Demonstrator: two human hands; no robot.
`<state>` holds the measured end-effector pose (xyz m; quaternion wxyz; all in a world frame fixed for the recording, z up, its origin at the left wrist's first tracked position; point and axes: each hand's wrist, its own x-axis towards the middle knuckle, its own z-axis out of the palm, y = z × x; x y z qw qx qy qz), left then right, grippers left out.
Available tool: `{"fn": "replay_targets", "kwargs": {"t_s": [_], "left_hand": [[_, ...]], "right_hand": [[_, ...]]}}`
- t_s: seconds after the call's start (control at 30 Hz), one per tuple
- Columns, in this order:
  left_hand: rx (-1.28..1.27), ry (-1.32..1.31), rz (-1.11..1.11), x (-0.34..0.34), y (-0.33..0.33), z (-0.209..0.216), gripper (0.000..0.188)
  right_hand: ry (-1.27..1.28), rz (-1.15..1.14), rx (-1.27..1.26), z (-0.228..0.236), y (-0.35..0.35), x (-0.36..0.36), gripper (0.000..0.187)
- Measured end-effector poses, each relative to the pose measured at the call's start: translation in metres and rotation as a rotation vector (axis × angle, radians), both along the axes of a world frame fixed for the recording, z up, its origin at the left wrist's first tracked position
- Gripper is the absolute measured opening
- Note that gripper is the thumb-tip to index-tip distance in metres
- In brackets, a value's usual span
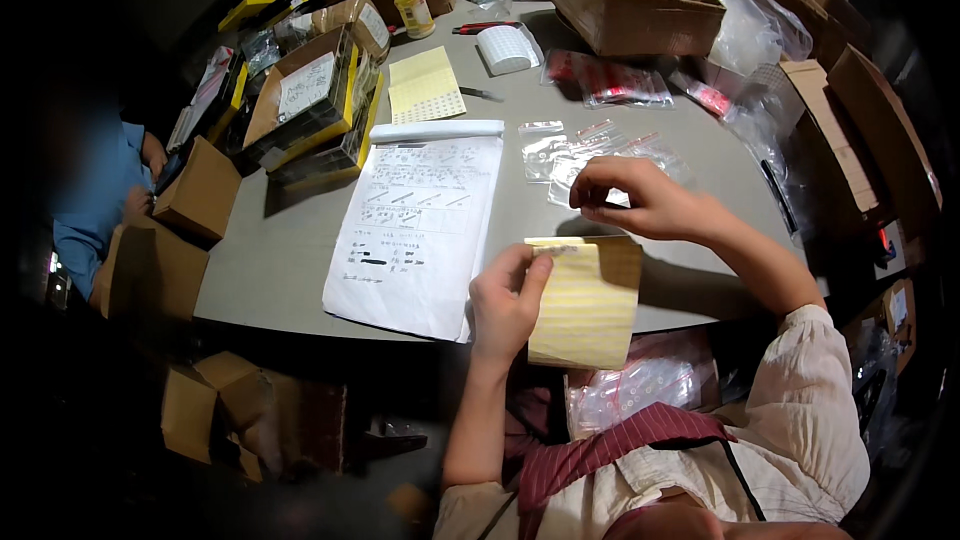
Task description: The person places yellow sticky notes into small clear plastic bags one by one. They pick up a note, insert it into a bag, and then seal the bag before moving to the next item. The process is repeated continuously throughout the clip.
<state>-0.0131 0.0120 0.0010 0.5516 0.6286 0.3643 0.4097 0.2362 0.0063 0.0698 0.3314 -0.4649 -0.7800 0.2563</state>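
Observation:
My left hand [503, 298] grips a pale yellow sheet of small stickers [588, 310] by its left side, thumb on top, over the table's near edge. Above the sheet's far edge is my right hand [645, 202], its fingers curled and pinched together. Whatever those fingertips hold, if anything, is too small to make out. Just beyond and beneath the right hand lie several clear zip bags [545, 148], overlapping one another. To the left of my left hand rests a pad of white paper [410, 240] with printed drawings and handwriting.
Another yellow sticker sheet [425, 85] and a white label roll [507, 48] lie farther back. Red-marked bag packs [625, 83] sit below a large cardboard box [630, 0]. A yellow bottle [411, 5] stands near stacked boxes [310, 100]. A person in blue [95, 200] is at the left.

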Motion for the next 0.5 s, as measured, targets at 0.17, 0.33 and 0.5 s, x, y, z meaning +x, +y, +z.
{"fn": "replay_targets", "kwargs": {"t_s": [0.17, 0.33, 0.5], "left_hand": [[0.426, 0.079, -0.109, -0.004, -0.003, 0.007, 0.007], [0.566, 0.060, -0.154, -0.004, -0.004, 0.011, 0.008], [0.579, 0.050, -0.194, -0.003, -0.003, 0.007, 0.009]], "right_hand": [[0.045, -0.014, -0.182, 0.006, -0.016, 0.010, 0.017], [-0.016, 0.166, -0.459, 0.031, -0.031, 0.003, 0.029], [-0.080, 0.111, -0.423, 0.021, -0.035, -0.004, 0.033]]}}
